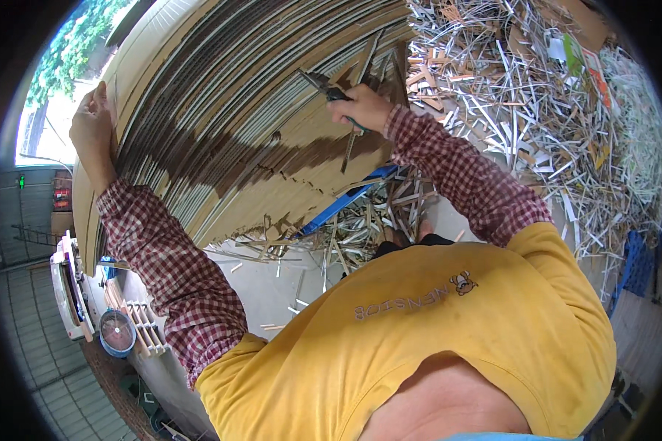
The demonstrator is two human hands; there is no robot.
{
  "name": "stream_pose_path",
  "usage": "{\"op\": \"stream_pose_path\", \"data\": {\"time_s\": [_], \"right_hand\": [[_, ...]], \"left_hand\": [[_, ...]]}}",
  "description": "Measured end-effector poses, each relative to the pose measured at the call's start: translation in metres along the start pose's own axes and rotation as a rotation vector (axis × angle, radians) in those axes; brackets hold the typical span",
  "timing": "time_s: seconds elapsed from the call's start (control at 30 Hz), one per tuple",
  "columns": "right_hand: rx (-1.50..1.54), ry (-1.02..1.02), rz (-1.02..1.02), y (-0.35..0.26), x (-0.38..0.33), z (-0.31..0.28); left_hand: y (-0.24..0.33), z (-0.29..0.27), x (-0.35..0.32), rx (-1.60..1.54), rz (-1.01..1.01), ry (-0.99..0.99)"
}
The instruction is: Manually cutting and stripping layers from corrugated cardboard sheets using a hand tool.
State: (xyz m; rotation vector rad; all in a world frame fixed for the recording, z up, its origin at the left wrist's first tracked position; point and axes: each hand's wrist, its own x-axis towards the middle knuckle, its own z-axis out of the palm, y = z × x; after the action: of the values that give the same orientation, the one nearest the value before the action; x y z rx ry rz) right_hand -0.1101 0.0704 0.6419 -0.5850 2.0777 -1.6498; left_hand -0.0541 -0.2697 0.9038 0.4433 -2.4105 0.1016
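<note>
A large stack of brown cardboard sheets stands before me, with many layered edges showing. My left hand rests against the stack's outer left edge, its fingers pointing upward and holding nothing that I can see. Closed around a plier-like hand tool is my right hand, over the stack's right part. The tool has a dark metal head and green at its handle; its exact kind is unclear. Loose cardboard strips hang off the layers close to it. Both forearms wear checked red sleeves.
A big heap of cut strips and scraps covers the floor to the right. More offcuts lie under the stack, near a blue bar and my feet. At the left stand a round fan and a wooden pallet.
</note>
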Motion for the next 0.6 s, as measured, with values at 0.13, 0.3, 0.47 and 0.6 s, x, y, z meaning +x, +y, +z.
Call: {"op": "stream_pose_path", "data": {"time_s": [0.13,0.3,0.47,0.6], "right_hand": [[-0.088,0.097,-0.156,0.007,-0.076,0.019],[-0.135,-0.480,0.130,0.057,-0.161,0.005],[-0.218,-0.283,-0.084,0.068,-0.074,-0.019],[-0.099,-0.148,-0.065,0.042,-0.007,-0.015]], "left_hand": [[-0.001,0.000,0.002,0.075,-0.016,0.024],[-0.005,0.001,0.005,0.055,-0.011,-0.015],[-0.005,0.003,0.005,0.087,0.008,0.002],[-0.006,0.002,0.005,0.089,-0.016,0.002]]}}
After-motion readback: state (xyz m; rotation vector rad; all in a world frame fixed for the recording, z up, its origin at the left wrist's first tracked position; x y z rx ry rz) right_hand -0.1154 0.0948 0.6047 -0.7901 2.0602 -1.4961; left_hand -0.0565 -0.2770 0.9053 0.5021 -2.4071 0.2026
